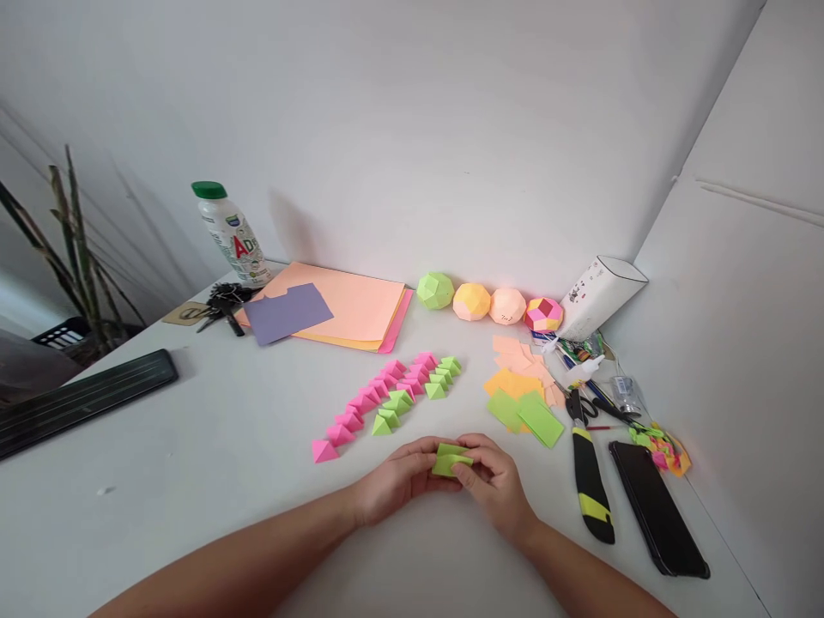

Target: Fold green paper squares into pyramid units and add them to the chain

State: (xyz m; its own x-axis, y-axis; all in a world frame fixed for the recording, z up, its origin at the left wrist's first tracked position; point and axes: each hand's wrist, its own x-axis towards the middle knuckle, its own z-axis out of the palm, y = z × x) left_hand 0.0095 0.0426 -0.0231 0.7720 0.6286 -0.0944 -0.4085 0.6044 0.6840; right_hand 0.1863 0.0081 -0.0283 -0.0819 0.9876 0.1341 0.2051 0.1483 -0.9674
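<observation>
"What can't you make out around the peach sheets [360,296]?"

"Left of them, the bottle [225,236] has print too fine to read; farther left, the long black object [83,399] runs past the picture's edge."

"And nearer than the sheets?"

"The left hand [402,476] and right hand [499,482] cover parts of the green slip [451,462]; both forearms [257,558] are cut off below."

"To their right?"

"Loose green pieces [541,419] hide some of the orange slips [511,386]."

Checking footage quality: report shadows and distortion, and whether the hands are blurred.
Head view: the green-capped bottle casts a faint shadow on the wall beside it and tilts leftward, probably lens distortion; the left hand and right hand, holding green paper, show no obvious motion blur.
</observation>
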